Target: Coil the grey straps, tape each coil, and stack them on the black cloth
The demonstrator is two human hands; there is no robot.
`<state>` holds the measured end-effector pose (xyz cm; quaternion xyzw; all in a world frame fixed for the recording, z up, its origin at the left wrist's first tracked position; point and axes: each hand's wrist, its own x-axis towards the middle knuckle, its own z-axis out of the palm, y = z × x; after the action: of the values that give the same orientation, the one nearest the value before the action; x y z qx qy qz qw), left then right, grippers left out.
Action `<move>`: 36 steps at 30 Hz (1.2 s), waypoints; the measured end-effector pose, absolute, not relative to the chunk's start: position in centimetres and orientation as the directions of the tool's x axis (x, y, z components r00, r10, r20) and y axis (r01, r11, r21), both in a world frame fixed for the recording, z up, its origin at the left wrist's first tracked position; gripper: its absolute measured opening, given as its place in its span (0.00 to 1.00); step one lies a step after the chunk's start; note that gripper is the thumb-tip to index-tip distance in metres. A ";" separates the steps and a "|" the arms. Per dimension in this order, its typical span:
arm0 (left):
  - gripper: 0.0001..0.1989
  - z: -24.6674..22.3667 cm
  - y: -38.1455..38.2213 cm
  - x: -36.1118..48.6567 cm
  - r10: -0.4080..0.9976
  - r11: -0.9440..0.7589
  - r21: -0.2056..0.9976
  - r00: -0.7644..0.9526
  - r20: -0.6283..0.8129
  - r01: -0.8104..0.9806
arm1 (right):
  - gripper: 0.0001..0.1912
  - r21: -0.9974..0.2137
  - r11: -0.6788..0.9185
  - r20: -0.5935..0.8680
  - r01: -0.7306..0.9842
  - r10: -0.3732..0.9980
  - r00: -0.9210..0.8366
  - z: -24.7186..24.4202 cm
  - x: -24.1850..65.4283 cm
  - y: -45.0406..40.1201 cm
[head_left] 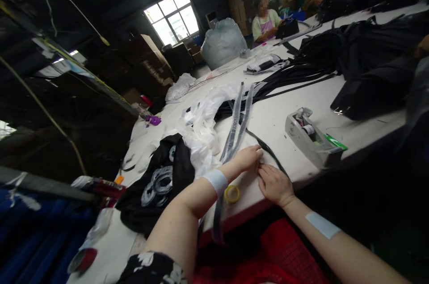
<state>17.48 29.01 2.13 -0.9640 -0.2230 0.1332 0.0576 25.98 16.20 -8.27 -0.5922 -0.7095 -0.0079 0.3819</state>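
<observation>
Fingers (pixel 267 169): bent, tips close together; L hand (pixel 250 158) and R hand (pixel 277 185) meet nr table edge. Item betw. tips hidden, can't tell if gripping. Blk strip (pixel 272 152), qty 1: on table (pixel 278 114), just beyond fingers, running to R hand; contact unclear. Plastic-covered strips (pixel 236 112), qty 2: run far to near, passing under L forearm (pixel 201 197). Yellow ring (pixel 238 193), qty 1: right of L forearm. Tape dispenser (pixel 317 145), grey: farther right. Wht film (pixel 203 141), heap: left. Blk cloth (pixel 182 154) w/ coils (pixel 166 170): left, nearer.
</observation>
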 end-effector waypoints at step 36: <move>0.25 10.0 -1.9 0.9 0.566 -0.256 0.828 0.772 -0.290 0.498 | 0.13 -0.929 0.048 -0.046 -0.367 0.969 0.244 12.0 27.6 12.5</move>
<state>0.91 -1.94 9.99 -0.7917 -0.3362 -0.0333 -0.5090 27.59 12.49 11.98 -0.4549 -0.3305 0.5185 0.6442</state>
